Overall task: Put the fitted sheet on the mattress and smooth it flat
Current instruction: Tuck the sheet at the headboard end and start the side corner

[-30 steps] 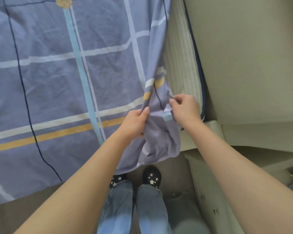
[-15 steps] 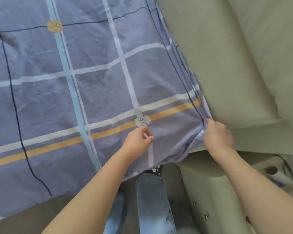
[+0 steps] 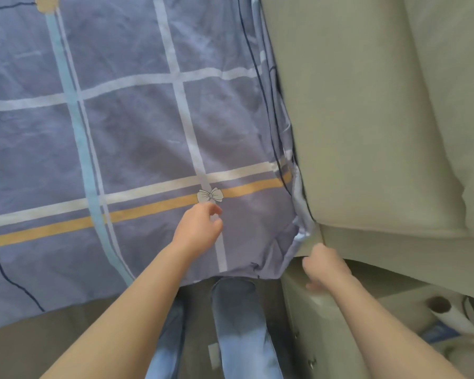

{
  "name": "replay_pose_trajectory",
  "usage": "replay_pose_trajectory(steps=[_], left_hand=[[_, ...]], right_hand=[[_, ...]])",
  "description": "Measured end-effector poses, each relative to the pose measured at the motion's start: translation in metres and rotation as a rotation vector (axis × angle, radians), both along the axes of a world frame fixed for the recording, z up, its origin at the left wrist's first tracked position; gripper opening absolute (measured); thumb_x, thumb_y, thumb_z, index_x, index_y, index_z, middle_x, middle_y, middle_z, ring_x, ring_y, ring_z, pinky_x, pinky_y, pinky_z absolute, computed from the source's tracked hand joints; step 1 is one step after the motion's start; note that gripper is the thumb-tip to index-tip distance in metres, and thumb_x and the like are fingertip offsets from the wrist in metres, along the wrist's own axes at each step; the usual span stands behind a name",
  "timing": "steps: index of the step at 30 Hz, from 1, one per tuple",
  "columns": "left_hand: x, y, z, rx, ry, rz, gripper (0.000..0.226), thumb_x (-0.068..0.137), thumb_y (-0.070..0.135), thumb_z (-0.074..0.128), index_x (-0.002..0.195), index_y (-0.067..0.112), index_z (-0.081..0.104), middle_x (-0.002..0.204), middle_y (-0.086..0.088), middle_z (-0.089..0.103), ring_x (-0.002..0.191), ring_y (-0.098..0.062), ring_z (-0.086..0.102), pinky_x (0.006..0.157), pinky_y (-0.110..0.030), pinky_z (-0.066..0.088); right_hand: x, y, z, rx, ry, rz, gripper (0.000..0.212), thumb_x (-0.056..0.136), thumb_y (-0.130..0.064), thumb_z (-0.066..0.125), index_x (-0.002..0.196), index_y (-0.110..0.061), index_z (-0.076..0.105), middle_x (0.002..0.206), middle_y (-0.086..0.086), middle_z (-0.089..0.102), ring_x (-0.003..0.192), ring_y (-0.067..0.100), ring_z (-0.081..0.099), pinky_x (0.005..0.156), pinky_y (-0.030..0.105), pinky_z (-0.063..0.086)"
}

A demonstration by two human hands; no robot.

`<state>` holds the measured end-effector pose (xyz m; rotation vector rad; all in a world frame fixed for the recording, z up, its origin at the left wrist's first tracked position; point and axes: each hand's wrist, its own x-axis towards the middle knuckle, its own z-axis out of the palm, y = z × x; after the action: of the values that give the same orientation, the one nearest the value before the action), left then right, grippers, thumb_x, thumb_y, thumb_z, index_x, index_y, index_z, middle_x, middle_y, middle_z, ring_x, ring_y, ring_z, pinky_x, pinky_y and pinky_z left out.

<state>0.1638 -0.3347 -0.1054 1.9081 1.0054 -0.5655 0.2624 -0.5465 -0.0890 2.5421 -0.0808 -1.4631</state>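
Observation:
The fitted sheet (image 3: 137, 138) is blue-grey with white, light-blue and orange stripes and a small bow print. It lies spread over the mattress, which it hides, and its near right corner (image 3: 298, 236) is pulled down over the mattress corner beside the headboard. My left hand (image 3: 200, 228) hovers on the sheet just below the bow print, fingers loosely curled, with no fabric bunched in it. My right hand (image 3: 323, 266) is just off the sheet's corner, lower and to the right, loosely curled and blurred, with no cloth visible in it.
A beige padded headboard (image 3: 367, 119) runs along the right of the bed. A pale nightstand (image 3: 320, 324) with drawers stands under my right arm, with a paper roll (image 3: 449, 313) and a cable at its far side. My legs in jeans (image 3: 238, 324) stand at the bed's near edge.
The bunched corner of the sheet has been drawn over the mattress corner, covering the bare mattress side. My right hand has come off the corner and moved down; my left hand has let go.

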Motion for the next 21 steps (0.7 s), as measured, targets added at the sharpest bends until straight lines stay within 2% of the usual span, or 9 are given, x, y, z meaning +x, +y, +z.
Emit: replay_pose_trajectory(steps=[3,6,8,11,14,17,19,21], left_hand=[[0.007,-0.008,-0.008,0.06,-0.032,-0.056,0.037,0.086,0.016,0.047,0.122,0.021,0.055,0.136,0.0,0.051,0.122,-0.022,0.048,0.095,-0.032,0.04],[0.013,-0.014,-0.016,0.151,-0.027,-0.194,0.049,0.086,0.019,0.049,0.134,0.026,0.042,0.157,0.005,0.017,0.145,-0.021,0.014,0.11,-0.04,0.029],[0.017,-0.016,-0.021,0.19,0.038,-0.284,0.061,0.086,0.022,0.048,0.143,0.029,0.025,0.159,0.007,-0.004,0.147,-0.024,-0.005,0.114,-0.046,0.023],[0.021,-0.017,-0.029,0.19,0.159,-0.387,0.071,0.088,0.027,0.045,0.148,0.025,0.007,0.158,0.005,-0.016,0.146,-0.027,-0.011,0.114,-0.051,0.013],[0.022,-0.025,-0.031,0.296,0.16,-0.47,0.067,0.086,0.031,0.046,0.146,0.023,0.017,0.159,0.003,-0.006,0.145,-0.028,0.005,0.111,-0.049,0.019],[0.023,-0.026,-0.028,0.294,0.044,-0.334,0.049,0.083,0.022,0.047,0.131,0.023,0.043,0.157,0.003,0.019,0.135,-0.021,0.033,0.105,-0.04,0.03],[0.028,-0.017,-0.025,0.238,-0.04,-0.194,0.037,0.084,0.016,0.048,0.119,0.019,0.056,0.143,0.002,0.043,0.125,-0.021,0.046,0.1,-0.036,0.036],[0.035,-0.003,-0.02,0.211,-0.087,-0.105,0.03,0.085,0.013,0.049,0.113,0.016,0.06,0.123,-0.002,0.058,0.114,-0.024,0.053,0.093,-0.035,0.041]], right_hand=[[0.005,0.025,-0.012,0.374,-0.224,-0.014,0.031,0.09,-0.011,0.042,0.117,-0.012,0.057,0.121,0.014,0.058,0.104,0.03,0.059,0.08,0.03,0.045],[0.008,0.056,-0.019,0.679,-0.293,0.099,0.049,0.088,-0.006,0.041,0.136,-0.016,0.041,0.142,0.005,0.041,0.128,0.023,0.043,0.1,0.033,0.039],[0.013,0.072,-0.029,0.742,-0.287,0.191,0.06,0.087,-0.005,0.041,0.144,-0.016,0.028,0.154,0.003,0.024,0.14,0.021,0.025,0.11,0.035,0.031],[0.03,0.084,-0.048,0.631,-0.311,0.233,0.074,0.086,-0.009,0.045,0.149,-0.016,0.008,0.159,0.003,0.003,0.145,0.025,0.013,0.114,0.039,0.023],[0.048,0.081,-0.062,0.486,-0.309,0.047,0.078,0.087,-0.014,0.047,0.149,-0.013,0.0,0.158,0.006,0.006,0.14,0.03,0.026,0.108,0.041,0.031],[0.051,0.077,-0.067,0.454,-0.272,-0.165,0.08,0.085,-0.016,0.048,0.148,-0.021,-0.001,0.149,0.015,0.033,0.126,0.036,0.045,0.096,0.04,0.041],[0.051,0.082,-0.066,0.428,-0.261,-0.311,0.082,0.084,-0.015,0.047,0.148,-0.023,-0.002,0.139,0.017,0.046,0.118,0.037,0.051,0.09,0.038,0.043],[0.058,0.089,-0.069,0.385,-0.22,-0.388,0.083,0.084,-0.01,0.047,0.149,-0.017,-0.004,0.142,0.018,0.043,0.123,0.037,0.048,0.095,0.037,0.041]])
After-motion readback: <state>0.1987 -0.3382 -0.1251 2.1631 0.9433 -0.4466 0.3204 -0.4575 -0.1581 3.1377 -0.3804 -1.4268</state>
